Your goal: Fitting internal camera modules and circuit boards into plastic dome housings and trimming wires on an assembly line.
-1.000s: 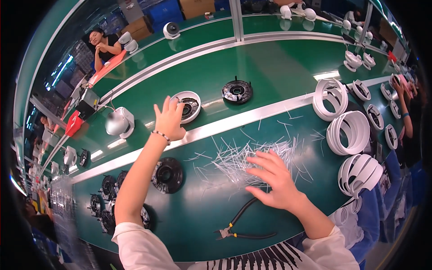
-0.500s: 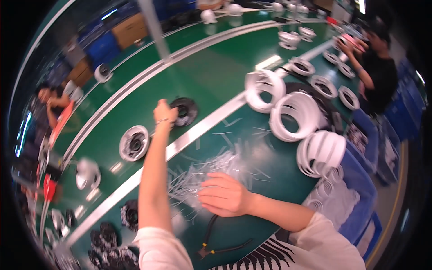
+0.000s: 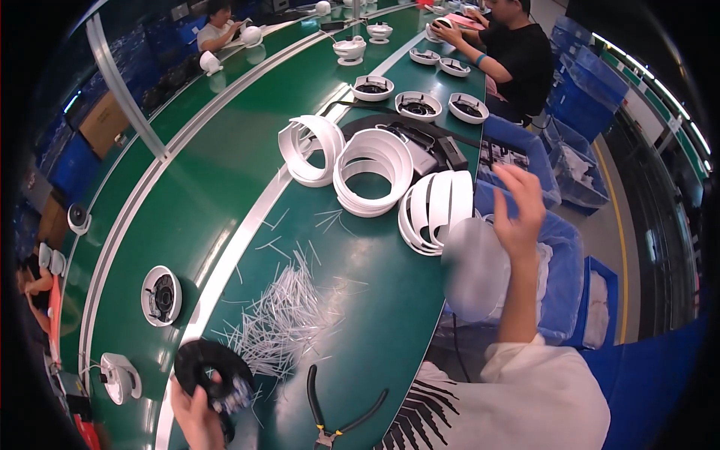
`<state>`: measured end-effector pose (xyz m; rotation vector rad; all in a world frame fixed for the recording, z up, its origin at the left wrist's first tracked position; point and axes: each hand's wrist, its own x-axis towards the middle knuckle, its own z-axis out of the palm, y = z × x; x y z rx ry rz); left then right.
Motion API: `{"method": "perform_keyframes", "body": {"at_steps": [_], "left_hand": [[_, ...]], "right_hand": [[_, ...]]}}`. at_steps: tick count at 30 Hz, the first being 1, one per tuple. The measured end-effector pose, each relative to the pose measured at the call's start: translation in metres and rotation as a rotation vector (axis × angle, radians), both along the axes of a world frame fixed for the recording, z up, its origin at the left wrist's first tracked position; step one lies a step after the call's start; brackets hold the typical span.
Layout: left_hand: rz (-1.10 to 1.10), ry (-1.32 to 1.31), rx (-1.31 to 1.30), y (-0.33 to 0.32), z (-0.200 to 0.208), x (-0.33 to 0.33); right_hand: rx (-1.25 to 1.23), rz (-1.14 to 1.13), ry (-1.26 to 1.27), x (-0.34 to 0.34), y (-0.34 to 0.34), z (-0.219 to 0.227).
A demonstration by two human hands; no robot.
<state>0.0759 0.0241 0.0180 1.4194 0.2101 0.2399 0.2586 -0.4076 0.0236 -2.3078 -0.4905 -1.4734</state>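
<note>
At the lower left, my left hand [image 3: 196,412] is closed on a black round part [image 3: 213,369] with a hole in its middle; wires or small bits at its lower side are blurred. My right hand [image 3: 519,214] is raised at the right, fingers apart and curved, nothing visible between them. Just below it is a blurred, pale round shape [image 3: 474,262] whose kind I cannot make out. White slotted rings [image 3: 439,206] stand left of that hand. Between my hands lies a loose heap of thin white strips [image 3: 281,322]. Black-handled pliers [image 3: 324,431] rest open near the table's front edge.
More white rings [image 3: 373,169] and a black bag-like item [image 3: 420,150] stand farther back. A white housing with a black inside [image 3: 161,296] sits on the green belt [image 3: 202,187]. Blue lined bins [image 3: 562,270] flank the table's right side. A co-worker [image 3: 517,60] handles a part at the back.
My left hand has drawn the black round part from the belt toward me. My right hand has left the strips and risen to the right. The view has swung right.
</note>
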Motion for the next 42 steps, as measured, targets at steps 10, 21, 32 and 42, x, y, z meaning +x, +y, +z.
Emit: {"method": "perform_keyframes", "body": {"at_steps": [10, 21, 32, 42], "left_hand": [[0.295, 0.08, -0.138, -0.021, -0.018, -0.094], [0.714, -0.289, -0.175, -0.04, -0.085, -0.123], [0.81, -0.351, -0.101, -0.034, -0.086, -0.125], [0.811, -0.359, -0.11, -0.034, -0.085, -0.123]], "right_hand": [[-0.223, 0.189, 0.231, 0.042, -0.018, 0.021], [-0.264, 0.936, 0.67, -0.077, 0.169, 0.019], [-0.605, 0.964, 0.852, -0.124, 0.232, -0.041], [-1.043, 1.177, 1.07, -0.149, 0.248, -0.019]]}}
